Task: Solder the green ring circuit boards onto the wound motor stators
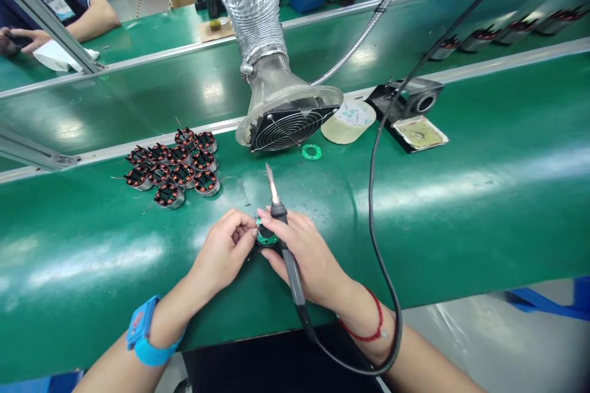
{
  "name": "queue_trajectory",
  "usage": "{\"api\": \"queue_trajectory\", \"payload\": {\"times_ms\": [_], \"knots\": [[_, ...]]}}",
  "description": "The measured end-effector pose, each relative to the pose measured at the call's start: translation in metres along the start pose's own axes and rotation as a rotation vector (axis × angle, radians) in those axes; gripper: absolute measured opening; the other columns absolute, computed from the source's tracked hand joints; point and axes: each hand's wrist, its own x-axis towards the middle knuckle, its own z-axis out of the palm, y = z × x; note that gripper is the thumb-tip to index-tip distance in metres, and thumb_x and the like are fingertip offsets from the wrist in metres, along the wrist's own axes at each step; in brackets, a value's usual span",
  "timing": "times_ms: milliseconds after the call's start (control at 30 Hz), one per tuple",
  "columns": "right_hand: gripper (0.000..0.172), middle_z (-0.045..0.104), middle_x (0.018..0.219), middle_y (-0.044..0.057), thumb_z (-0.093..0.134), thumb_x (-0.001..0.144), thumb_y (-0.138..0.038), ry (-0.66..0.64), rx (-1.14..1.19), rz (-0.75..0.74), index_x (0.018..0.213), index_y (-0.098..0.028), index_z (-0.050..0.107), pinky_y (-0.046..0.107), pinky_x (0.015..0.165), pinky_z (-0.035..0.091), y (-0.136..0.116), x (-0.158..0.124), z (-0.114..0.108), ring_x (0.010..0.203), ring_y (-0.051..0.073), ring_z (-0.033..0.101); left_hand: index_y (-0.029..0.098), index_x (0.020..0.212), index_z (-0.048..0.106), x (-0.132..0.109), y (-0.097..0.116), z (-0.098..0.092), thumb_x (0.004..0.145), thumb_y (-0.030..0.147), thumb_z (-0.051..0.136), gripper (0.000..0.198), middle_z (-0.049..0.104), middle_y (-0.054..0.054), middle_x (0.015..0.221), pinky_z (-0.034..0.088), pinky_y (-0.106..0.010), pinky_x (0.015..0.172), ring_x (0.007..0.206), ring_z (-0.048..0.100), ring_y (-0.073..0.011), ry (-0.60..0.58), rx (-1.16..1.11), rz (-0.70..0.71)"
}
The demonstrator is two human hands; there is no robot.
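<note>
A soldering iron lies across my right hand, its bare tip pointing up and away. The thumb and index finger of that hand also rest against a small round motor part, topped by a ring-shaped green circuit board. From the opposite side, my left hand is closed in a pinch at the board's edge. What its fingertips hold is too small to make out. The two hands partly cover the part, and dark pieces show beneath it. The iron's black cable loops over my right forearm.
Copper-wound stators stand grouped at the left. A fume extractor hood hangs ahead, near a loose green ring board, a tape roll and an iron stand with sponge. A metal rail runs behind; people sit beyond.
</note>
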Motion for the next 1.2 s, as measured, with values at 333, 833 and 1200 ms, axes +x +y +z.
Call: {"api": "queue_trajectory", "payload": {"times_ms": [333,833,1200], "knots": [[0.041,0.070,0.096,0.004,0.050,0.085,-0.007,0.148,0.047,0.021,0.124,-0.021,0.046,0.038,0.077,0.047,-0.005,0.002,-0.002,0.085,0.019,0.060,0.018,0.071,0.050,0.003,0.001,-0.001,0.086,0.016,0.047,0.015,0.046,0.003,0.069,0.034,-0.022,0.060,0.064,0.043,-0.0104,0.071,0.059,-0.001],[0.019,0.066,0.070,0.002,0.047,0.091,-0.031,0.453,0.263,0.099,0.095,-0.020,0.062,0.030,0.055,0.052,-0.010,-0.010,-0.016,0.055,0.014,0.061,0.019,0.067,0.043,0.004,0.002,0.004,0.080,0.011,0.045,0.015,0.044,0.003,0.066,0.032,-0.023,0.057,0.060,0.042,-0.0108,0.133,0.241,0.040],[0.017,0.060,0.062,0.001,0.047,0.090,-0.028,0.468,0.222,0.068,0.097,-0.020,0.061,0.030,0.051,0.048,-0.009,-0.009,-0.017,0.050,0.013,0.055,0.019,0.067,0.040,0.004,0.003,0.005,0.080,0.011,0.044,0.017,0.043,0.002,0.066,0.032,-0.025,0.058,0.062,0.043,-0.0123,0.159,0.350,0.122]]}}
